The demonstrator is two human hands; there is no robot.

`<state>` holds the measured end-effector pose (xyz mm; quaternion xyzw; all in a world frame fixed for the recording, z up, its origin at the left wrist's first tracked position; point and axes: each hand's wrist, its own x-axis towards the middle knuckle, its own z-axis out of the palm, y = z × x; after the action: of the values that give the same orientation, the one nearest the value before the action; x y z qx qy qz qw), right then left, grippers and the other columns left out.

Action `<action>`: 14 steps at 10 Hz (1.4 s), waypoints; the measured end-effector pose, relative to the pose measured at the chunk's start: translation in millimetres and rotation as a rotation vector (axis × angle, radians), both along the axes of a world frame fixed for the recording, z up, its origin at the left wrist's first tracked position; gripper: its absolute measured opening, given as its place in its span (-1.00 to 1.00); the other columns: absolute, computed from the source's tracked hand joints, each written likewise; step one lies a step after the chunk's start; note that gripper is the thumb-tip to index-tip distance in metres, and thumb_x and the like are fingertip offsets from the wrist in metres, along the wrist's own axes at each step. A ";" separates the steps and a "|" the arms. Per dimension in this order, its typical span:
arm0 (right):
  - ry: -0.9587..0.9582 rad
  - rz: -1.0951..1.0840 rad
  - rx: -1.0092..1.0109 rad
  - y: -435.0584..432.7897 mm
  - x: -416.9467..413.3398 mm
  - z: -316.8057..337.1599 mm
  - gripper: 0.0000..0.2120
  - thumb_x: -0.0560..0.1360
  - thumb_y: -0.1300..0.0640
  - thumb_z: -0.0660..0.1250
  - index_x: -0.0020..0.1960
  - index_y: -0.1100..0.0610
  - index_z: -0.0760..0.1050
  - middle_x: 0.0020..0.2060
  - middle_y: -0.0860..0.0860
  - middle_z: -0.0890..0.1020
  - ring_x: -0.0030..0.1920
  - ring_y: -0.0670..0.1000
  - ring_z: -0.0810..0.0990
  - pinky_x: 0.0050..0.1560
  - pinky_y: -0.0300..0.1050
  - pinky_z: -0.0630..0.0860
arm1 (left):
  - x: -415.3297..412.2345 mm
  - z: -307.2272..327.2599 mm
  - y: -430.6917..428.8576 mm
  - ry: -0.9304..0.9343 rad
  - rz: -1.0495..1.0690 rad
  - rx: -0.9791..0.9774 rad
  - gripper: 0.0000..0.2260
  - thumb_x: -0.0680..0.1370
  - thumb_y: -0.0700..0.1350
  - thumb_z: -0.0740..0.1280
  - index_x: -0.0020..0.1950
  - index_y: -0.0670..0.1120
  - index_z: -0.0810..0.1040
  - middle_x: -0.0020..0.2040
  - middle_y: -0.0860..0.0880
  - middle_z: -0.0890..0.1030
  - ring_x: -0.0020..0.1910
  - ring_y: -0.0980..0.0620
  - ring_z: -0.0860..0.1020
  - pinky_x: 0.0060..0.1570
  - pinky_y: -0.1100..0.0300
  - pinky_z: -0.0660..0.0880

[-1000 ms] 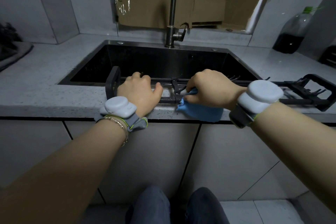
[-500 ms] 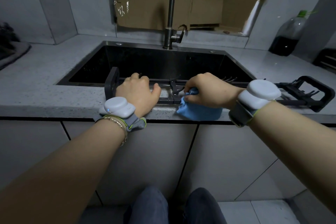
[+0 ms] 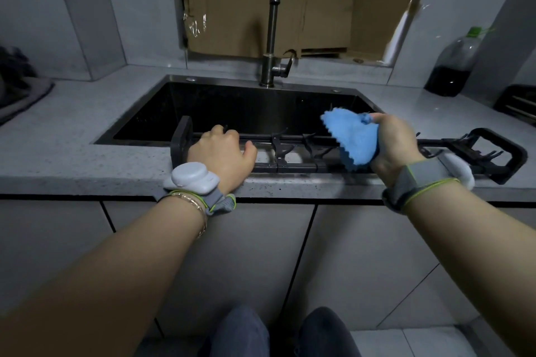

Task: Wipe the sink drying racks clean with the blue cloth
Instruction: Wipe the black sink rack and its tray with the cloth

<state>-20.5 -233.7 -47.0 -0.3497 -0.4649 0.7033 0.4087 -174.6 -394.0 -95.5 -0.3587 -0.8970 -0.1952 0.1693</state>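
- Drying rack (image 3: pixel 290 166) spans the sink's (image 3: pixel 220 80) front edge at 6 o'clock, with its right end over the counter (image 3: pixel 420 113).
- Left hand (image 3: pixel 220 153) grips its left rails; right hand (image 3: pixel 397 142) clutches the blue cloth (image 3: pixel 352 136) just above the rails.
- Lower the cloth, wrap one rail, and stroke toward 3 o'clock.
- Counter's front edge is just beside the near rail, so keep strokes lengthwise.
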 end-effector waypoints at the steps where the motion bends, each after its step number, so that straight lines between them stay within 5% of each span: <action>1: 0.008 -0.039 -0.036 10.9 -6.8 -2.9 -0.82 0.48 0.32 0.12 -0.24 0.21 0.45 -0.48 0.07 0.50 -0.41 0.08 0.50 -0.48 -0.29 0.46 | 0.5 0.7 -0.6 0.000 0.004 0.000 -0.64 0.58 0.07 0.12 0.05 -0.19 0.53 0.13 -0.16 0.50 0.10 -0.19 0.47 -0.20 0.09 0.26; 2: -0.299 -0.159 0.425 6.3 -19.4 -3.2 -0.78 0.45 0.35 0.16 -0.27 0.10 0.45 -0.37 0.02 0.50 -0.25 0.04 0.48 -0.35 -0.30 0.40 | 0.3 0.2 -0.4 0.007 0.004 -0.006 -0.65 0.58 0.07 0.12 0.05 -0.19 0.53 0.13 -0.16 0.49 0.11 -0.19 0.47 -0.20 0.10 0.24; 3: -0.358 -0.103 0.715 -14.5 -34.5 -0.4 -0.78 0.43 0.31 0.23 -0.28 0.01 0.43 -0.27 0.00 0.53 -0.16 -0.01 0.49 -0.14 -0.15 0.43 | -0.9 -0.3 -0.4 0.007 0.005 -0.009 -0.65 0.58 0.06 0.12 0.05 -0.19 0.52 0.14 -0.16 0.49 0.11 -0.20 0.47 -0.19 0.11 0.25; 4: -0.469 0.213 0.957 -35.2 -45.8 -1.7 -0.90 0.44 0.25 0.34 -0.11 0.08 0.54 -0.19 0.02 0.55 -0.13 -0.05 0.50 -0.09 -0.18 0.45 | -1.2 0.1 -0.5 0.005 0.000 -0.011 -0.65 0.58 0.07 0.12 0.04 -0.19 0.52 0.14 -0.17 0.49 0.12 -0.20 0.47 -0.17 0.10 0.26; 5: -0.828 0.489 1.297 -43.0 -44.5 -1.1 -0.79 0.40 0.17 0.44 0.03 0.14 0.60 -0.16 -0.04 0.56 -0.10 -0.08 0.53 -0.11 -0.31 0.40 | -1.7 -0.2 -0.3 0.002 -0.002 -0.003 -0.66 0.58 0.06 0.13 0.03 -0.19 0.52 0.15 -0.17 0.49 0.12 -0.20 0.47 -0.16 0.10 0.27; 7: -0.987 0.656 1.354 -41.4 -44.2 12.6 -0.84 0.45 0.16 0.40 0.02 0.14 0.60 -0.09 0.01 0.63 -0.08 -0.05 0.56 -0.09 -0.25 0.47 | -1.7 -0.6 -0.9 0.008 -0.004 0.001 -0.67 0.58 0.06 0.13 0.01 -0.18 0.52 0.12 -0.16 0.49 0.11 -0.19 0.46 -0.19 0.11 0.25; 8: -1.037 0.664 1.469 -44.8 -50.2 14.8 -0.87 0.45 0.16 0.36 -0.04 0.19 0.59 -0.18 0.04 0.61 -0.14 0.01 0.55 -0.15 -0.14 0.50 | -1.0 -0.9 0.8 0.008 0.003 0.002 -0.66 0.58 0.06 0.13 0.02 -0.19 0.52 0.12 -0.16 0.49 0.10 -0.18 0.46 -0.19 0.11 0.25; 9: -1.059 0.612 1.587 -48.9 -51.4 10.6 -0.88 0.46 0.11 0.33 -0.20 0.14 0.49 -0.37 0.00 0.47 -0.27 0.05 0.46 -0.39 -0.18 0.32 | -0.8 -0.7 1.1 0.011 0.005 -0.002 -0.65 0.58 0.06 0.12 0.04 -0.19 0.52 0.11 -0.17 0.49 0.10 -0.19 0.46 -0.19 0.10 0.25; 11: -1.136 0.712 1.648 -47.4 -52.8 15.8 -0.87 0.40 0.23 0.31 -0.06 0.18 0.54 -0.25 0.06 0.52 -0.19 0.11 0.52 -0.23 -0.09 0.43 | -3.1 1.4 -2.4 -0.009 -0.031 -0.011 -0.65 0.58 0.05 0.11 0.03 -0.21 0.51 0.13 -0.18 0.49 0.11 -0.20 0.46 -0.16 0.09 0.28; 12: -1.167 0.717 1.674 -45.6 -52.6 18.3 -0.95 0.39 0.23 0.31 -0.14 0.17 0.52 -0.32 0.04 0.49 -0.24 0.10 0.48 -0.27 -0.14 0.36 | -1.1 0.1 0.0 0.002 -0.010 -0.010 -0.64 0.58 0.06 0.11 0.05 -0.20 0.52 0.13 -0.17 0.49 0.11 -0.19 0.46 -0.18 0.10 0.27; 14: -1.020 0.656 1.571 -41.6 -49.9 6.8 -0.84 0.48 0.09 0.33 -0.22 0.14 0.48 -0.38 0.00 0.47 -0.27 0.03 0.45 -0.35 -0.14 0.29 | -1.0 0.1 0.3 0.000 -0.003 -0.016 -0.64 0.59 0.06 0.11 0.04 -0.19 0.52 0.12 -0.17 0.49 0.11 -0.18 0.46 -0.19 0.10 0.26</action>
<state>-70.4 -275.3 -40.2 -0.0942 -0.9929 0.0391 0.0604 -175.7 -393.8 -95.3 -0.3613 -0.8980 -0.1882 0.1664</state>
